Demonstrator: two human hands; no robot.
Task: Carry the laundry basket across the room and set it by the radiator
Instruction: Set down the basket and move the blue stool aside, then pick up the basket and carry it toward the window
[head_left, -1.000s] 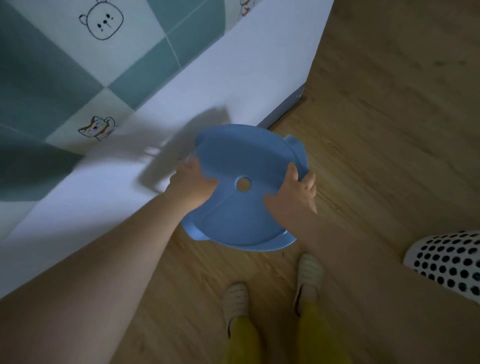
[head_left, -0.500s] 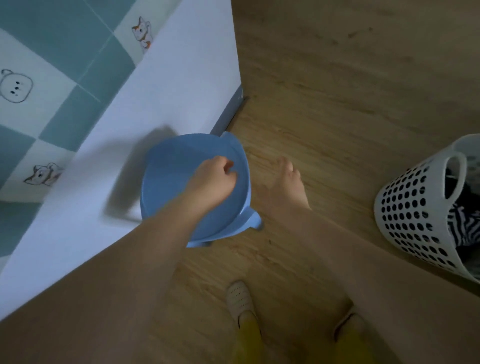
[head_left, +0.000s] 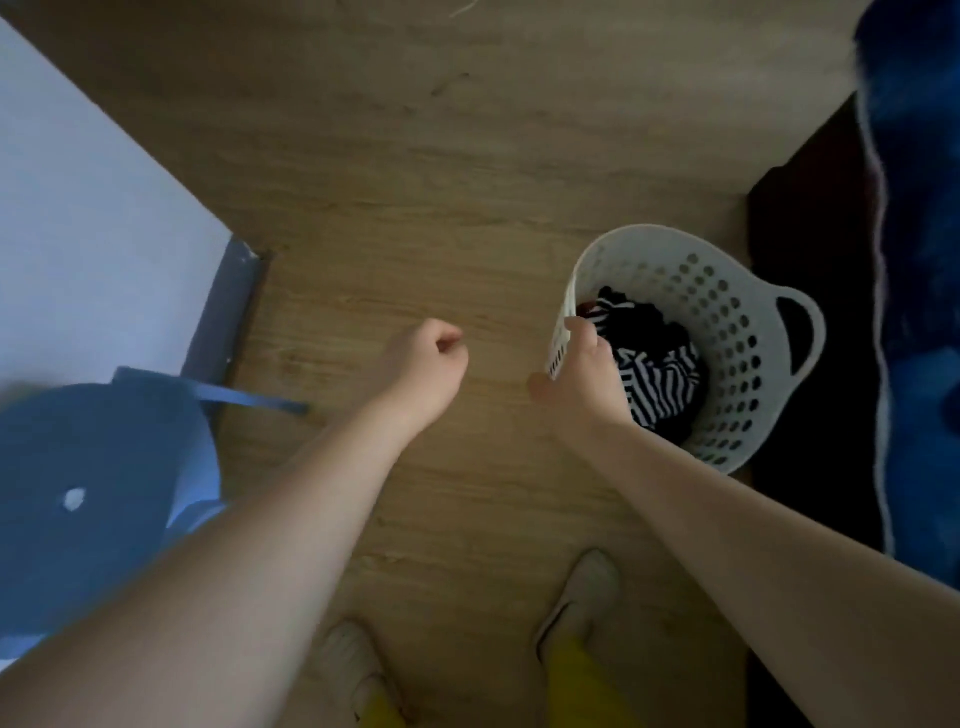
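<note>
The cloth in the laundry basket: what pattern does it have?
Black and white stripes on the cloth, with some plain black; the head view shows it.

Both bare arms reach forward and down, hands apart.

The left hand (head_left: 426, 364) hangs in a loose fist, fingers curled under, holding nothing. The right hand (head_left: 582, 379) sits further right, thumb spread out to the left, fingers hooked over a rim. Both forearms are bare, wrists roughly straight.

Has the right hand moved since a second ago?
Yes. The right hand left the blue stool beside the white bed edge and crossed the floor rightward to the laundry basket, where it now meets the near rim.
</note>
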